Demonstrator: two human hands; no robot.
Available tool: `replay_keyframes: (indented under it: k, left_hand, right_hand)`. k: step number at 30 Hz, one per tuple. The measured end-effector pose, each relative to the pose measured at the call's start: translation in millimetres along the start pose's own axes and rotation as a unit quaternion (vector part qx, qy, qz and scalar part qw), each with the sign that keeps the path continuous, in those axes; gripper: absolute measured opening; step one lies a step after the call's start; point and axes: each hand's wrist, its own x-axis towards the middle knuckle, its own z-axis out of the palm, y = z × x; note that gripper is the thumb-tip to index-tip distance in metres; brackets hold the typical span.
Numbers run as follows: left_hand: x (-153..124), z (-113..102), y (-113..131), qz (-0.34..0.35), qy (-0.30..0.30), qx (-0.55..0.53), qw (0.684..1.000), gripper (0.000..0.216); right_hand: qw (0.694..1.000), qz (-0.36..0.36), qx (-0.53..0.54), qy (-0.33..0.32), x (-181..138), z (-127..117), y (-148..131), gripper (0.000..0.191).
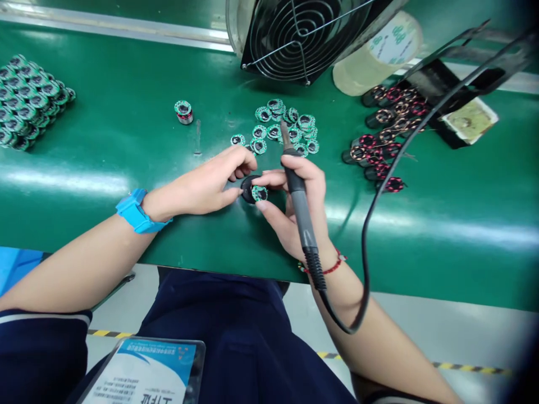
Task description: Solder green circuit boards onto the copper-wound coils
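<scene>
My right hand [301,196] is closed around a soldering iron [301,207], whose tip points away from me. Between the thumb and a finger of that hand is a small round green circuit board [260,193]. It sits at the edge of a black round holder [247,189] on the table. My left hand [214,179] has curled fingers, with the thumb tip against the holder's left side; its fingertips are partly hidden. Just beyond both hands lie several loose round circuit boards [273,132]. One motor-like coil piece with a green board on top [184,112] stands to their left.
Stacked board-topped pieces [27,101] fill the far left of the green table [126,129]. A fan [301,33] stands at the back, beside a tape roll [379,53]. Wound coils [381,151] and an iron stand with sponge [471,122] lie right; the iron's cable [366,241] loops over my forearm.
</scene>
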Motion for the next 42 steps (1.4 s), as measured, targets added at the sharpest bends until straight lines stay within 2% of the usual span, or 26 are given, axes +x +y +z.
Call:
replay_keyframes:
  k: [10,14,19,26,32,38,42]
  left_hand:
    - [4.6,4.3,-0.4,0.019,0.045,-0.001,0.999,0.015]
    - [5.7,2.7,0.0,0.024,0.053,-0.010,0.998,0.013]
    - [5.7,1.4,0.0,0.018,0.056,-0.013,0.998,0.014]
    - [6.4,1.1,2.6,0.015,0.054,-0.012,0.998,0.011]
    - [8.2,4.0,6.9,-0.018,0.055,-0.048,0.997,0.010]
    - [9.1,5.7,8.3,-0.045,0.047,-0.055,0.996,0.010]
    - [10.0,5.7,7.2,-0.046,0.049,-0.059,0.996,0.009]
  right_hand:
    - [0.999,0.029,-0.042,0.006,-0.6,-4.2,2.9,0.063]
    - [0.998,0.035,-0.049,-0.009,-0.1,-5.7,2.7,0.065]
    - [0.997,0.011,-0.074,-0.021,0.6,-8.7,-1.3,0.070]
    - [0.995,0.009,-0.101,-0.002,1.5,-5.5,-2.5,0.061]
    - [0.996,0.011,-0.089,0.004,2.0,-3.4,-2.6,0.057]
    - [0.984,-0.063,-0.153,0.062,5.8,2.6,-9.6,0.058]
    - [0.980,-0.042,-0.184,0.067,9.3,7.4,-12.4,0.053]
